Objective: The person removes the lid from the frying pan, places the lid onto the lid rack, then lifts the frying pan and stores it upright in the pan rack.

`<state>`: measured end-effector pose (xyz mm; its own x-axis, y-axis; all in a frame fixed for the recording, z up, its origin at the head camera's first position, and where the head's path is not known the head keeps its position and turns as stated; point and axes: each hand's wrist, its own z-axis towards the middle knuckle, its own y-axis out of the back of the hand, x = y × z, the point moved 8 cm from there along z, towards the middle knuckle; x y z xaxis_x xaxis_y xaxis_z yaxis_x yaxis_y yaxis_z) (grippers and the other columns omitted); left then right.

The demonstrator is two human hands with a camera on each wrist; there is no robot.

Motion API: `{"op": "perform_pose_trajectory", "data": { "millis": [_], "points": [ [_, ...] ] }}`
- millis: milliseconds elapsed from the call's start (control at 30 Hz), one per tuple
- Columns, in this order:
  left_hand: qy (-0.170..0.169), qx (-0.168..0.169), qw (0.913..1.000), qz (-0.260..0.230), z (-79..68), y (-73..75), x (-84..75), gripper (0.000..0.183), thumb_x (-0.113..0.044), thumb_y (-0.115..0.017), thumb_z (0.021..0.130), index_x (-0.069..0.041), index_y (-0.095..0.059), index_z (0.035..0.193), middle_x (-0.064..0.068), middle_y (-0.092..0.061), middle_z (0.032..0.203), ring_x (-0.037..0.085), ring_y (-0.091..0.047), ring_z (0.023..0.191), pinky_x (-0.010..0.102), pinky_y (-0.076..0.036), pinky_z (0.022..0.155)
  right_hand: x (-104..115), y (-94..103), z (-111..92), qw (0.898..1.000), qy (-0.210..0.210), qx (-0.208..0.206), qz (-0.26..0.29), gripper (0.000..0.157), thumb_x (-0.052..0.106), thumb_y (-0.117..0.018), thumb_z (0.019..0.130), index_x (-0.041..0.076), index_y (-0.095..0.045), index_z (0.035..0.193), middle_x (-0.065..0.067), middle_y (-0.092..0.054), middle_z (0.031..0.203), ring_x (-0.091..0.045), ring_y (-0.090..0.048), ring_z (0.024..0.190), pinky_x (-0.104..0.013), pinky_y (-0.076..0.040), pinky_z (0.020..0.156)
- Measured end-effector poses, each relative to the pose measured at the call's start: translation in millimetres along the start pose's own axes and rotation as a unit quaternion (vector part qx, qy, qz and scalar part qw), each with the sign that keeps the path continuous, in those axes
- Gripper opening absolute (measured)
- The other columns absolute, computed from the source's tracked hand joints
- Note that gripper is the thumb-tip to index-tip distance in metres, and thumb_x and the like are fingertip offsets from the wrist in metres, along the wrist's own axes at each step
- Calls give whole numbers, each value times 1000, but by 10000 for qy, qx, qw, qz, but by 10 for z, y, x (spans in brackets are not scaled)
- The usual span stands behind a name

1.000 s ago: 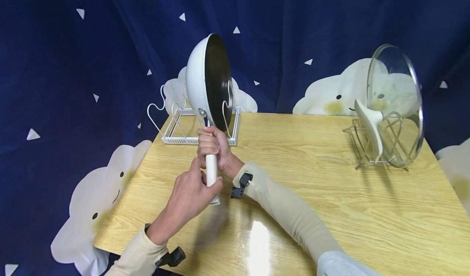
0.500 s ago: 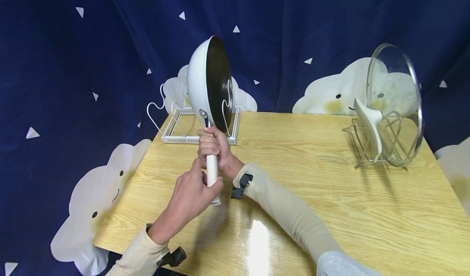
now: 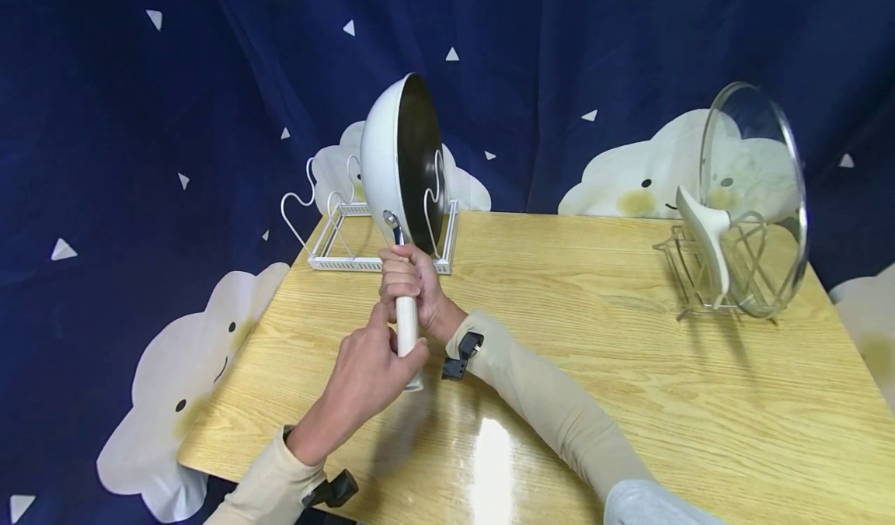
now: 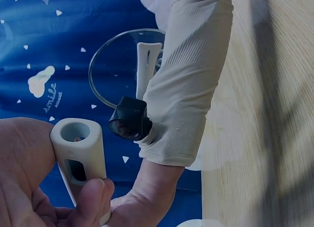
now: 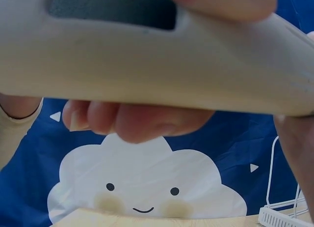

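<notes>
A deep frying pan (image 3: 381,148), white outside and dark inside, stands on edge with its opening facing right in the head view. Its white handle (image 3: 406,325) points down toward me. My right hand (image 3: 414,283) grips the handle close to the pan. Lower down, my left hand (image 3: 367,370) holds the handle end between thumb and fingers; the left wrist view shows the hollow end of that handle (image 4: 98,153). A white wire rack (image 3: 349,264) is behind the pan, one wire crossing in front of the dark inside. Whether the pan touches the rack's base cannot be told.
At the right of the wooden table (image 3: 559,292), a metal wire stand (image 3: 688,272) bears a glass lid (image 3: 790,175) and a white spatula-like utensil (image 3: 709,238), both upright. A dark blue curtain (image 3: 517,82) with clouds hangs behind the table.
The pan has sunk slightly and shifted a little to the right, both hands moving with it. Their hold on the handle looks the same.
</notes>
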<state>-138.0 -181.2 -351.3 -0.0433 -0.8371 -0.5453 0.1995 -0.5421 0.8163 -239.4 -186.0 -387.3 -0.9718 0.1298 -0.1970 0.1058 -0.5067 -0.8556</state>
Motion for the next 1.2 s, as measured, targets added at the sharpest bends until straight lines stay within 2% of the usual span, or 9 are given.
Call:
{"op": "perform_pose_trajectory", "data": {
  "millis": [300,500,833,1200],
  "points": [
    [-64,-13,10000,27,-6,-32,-7,42,-23,-69,82,-1,-54,115,-4,-57,64,9,-50,48,29,-40,42,10,42,-31,9999,16,-43,139,33,12,-52,93,17,-34,65,14,-25,49,-2,-25,38,-26,-39,38],
    [-60,-1,10000,24,-4,-47,-7,40,-24,-68,82,-3,-53,113,-6,-57,64,8,-49,48,29,-40,42,29,54,-36,9999,29,-60,143,33,12,-51,93,17,-33,66,15,-25,50,-1,-25,38,-26,-40,38],
    [36,112,9999,-62,-20,-87,24,45,-24,-69,83,-2,-53,118,-4,-57,65,9,-50,48,29,-41,41,20,104,-69,9994,0,-88,328,34,12,-51,92,19,-33,65,15,-26,50,0,-24,39,-23,-35,38],
    [-28,23,10000,36,-26,-117,23,44,-25,-68,82,-2,-53,118,-6,-56,64,8,-49,48,29,-40,44,34,137,-84,9997,-17,-49,225,34,13,-51,93,18,-32,66,14,-27,50,1,-24,39,-23,-37,38]
  ]
}}
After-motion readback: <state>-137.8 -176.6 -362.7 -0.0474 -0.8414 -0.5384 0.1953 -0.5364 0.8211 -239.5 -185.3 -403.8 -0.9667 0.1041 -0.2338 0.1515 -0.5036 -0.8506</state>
